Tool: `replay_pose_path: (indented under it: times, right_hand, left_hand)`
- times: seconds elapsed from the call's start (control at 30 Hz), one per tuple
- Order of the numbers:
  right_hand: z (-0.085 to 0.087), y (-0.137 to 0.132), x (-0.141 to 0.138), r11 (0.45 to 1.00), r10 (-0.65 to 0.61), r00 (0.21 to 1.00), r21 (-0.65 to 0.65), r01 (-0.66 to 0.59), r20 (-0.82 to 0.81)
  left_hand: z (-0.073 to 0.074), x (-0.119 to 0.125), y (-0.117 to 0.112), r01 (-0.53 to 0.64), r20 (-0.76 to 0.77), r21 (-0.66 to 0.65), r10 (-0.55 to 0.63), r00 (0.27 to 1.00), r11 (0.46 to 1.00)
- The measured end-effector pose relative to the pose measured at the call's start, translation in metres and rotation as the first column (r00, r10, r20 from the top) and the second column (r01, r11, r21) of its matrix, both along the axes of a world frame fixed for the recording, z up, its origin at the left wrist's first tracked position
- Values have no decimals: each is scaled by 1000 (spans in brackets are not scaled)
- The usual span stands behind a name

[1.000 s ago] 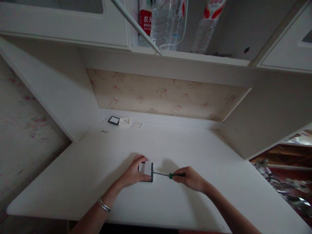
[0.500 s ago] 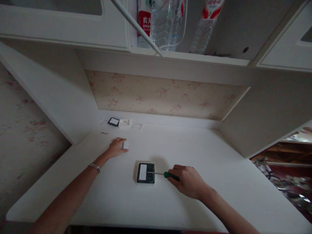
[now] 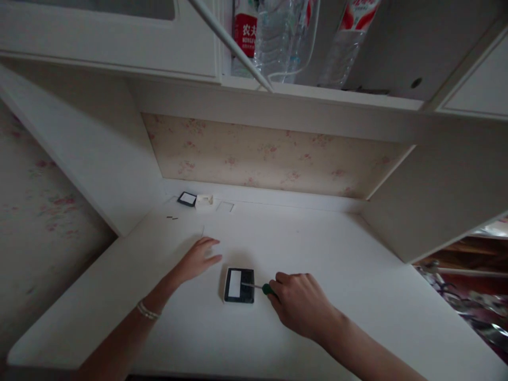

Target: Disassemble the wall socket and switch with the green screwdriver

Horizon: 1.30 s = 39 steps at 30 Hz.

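A square wall switch (image 3: 239,285) with a dark frame and a white rocker lies flat on the white desk (image 3: 325,275). My right hand (image 3: 300,305) is closed round a green-handled screwdriver (image 3: 262,288), whose metal tip rests on the switch's right half. My left hand (image 3: 197,259) hovers just left of the switch, fingers stretched out and apart, holding nothing. A thin white cover piece (image 3: 208,232) lies on the desk just beyond my left hand.
At the back left of the desk lie a second dark-framed switch part (image 3: 187,198), a white block (image 3: 203,200), a flat white square (image 3: 225,206) and two small dark screws (image 3: 172,217). Plastic bottles (image 3: 286,37) stand on the shelf overhead. The desk's edge drops off at right.
My left hand left the switch, carried a white cover piece to the back left, set it down, and has come back toward the switch empty. My right hand slid closer along the screwdriver.
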State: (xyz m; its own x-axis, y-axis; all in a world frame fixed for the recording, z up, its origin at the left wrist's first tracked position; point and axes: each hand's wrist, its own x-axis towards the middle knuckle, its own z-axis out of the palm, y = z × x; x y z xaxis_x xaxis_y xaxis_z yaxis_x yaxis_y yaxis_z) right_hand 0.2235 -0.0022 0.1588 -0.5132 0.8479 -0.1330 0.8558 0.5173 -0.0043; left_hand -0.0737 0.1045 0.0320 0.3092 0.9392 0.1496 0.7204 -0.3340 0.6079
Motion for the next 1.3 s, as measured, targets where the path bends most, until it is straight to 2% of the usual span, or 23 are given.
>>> replay_pose_path:
  times: [0.07,0.13,0.2,0.27,0.37,0.57,0.83,0.9,0.97,1.03,1.1,1.2,1.3]
  right_hand:
    - [0,1,-1,1000,0,1000,-1,0,-4]
    - [-2,2,-1,1000,-2,1000,0,2,-20]
    - [-5,5,0,1000,-17,999,-10,16,-44]
    - [-9,8,3,999,-43,997,-32,41,-71]
    - [-16,13,9,994,-83,989,-79,74,-121]
    - [-28,16,19,974,-160,954,-199,111,-252]
    - [-49,8,20,929,-284,858,-345,135,-428]
    - [-53,5,24,918,-321,830,-364,155,-455]
    - [-56,1,30,903,-369,786,-391,178,-496]
    - [-61,-4,38,877,-440,716,-430,213,-543]
    - [-70,-12,45,841,-519,627,-476,256,-581]
    - [-88,-26,52,783,-617,498,-538,312,-609]
    - [-106,-40,54,725,-687,397,-601,335,-608]
  left_hand:
    - [1,17,-37,114,116,-70,-105,988,991]
    - [0,33,-64,132,166,-146,-107,980,980]
    - [-5,45,-78,118,211,-187,-77,974,975]
    - [-9,52,-82,90,238,-205,-39,971,975]
    - [-13,53,-77,71,272,-225,-7,962,972]
    - [-14,47,-69,112,329,-221,-34,944,969]
    - [-16,48,-68,136,389,-222,-41,920,965]
    - [-17,46,-65,119,412,-215,-20,911,969]
    - [-19,40,-59,51,419,-196,37,907,979]
    - [-23,30,-47,-49,374,-134,97,922,990]
    - [-27,18,-30,-127,267,-10,126,956,992]
    - [-33,2,1,-131,59,139,124,991,981]
    - [-33,-4,28,-70,-126,185,94,988,980]
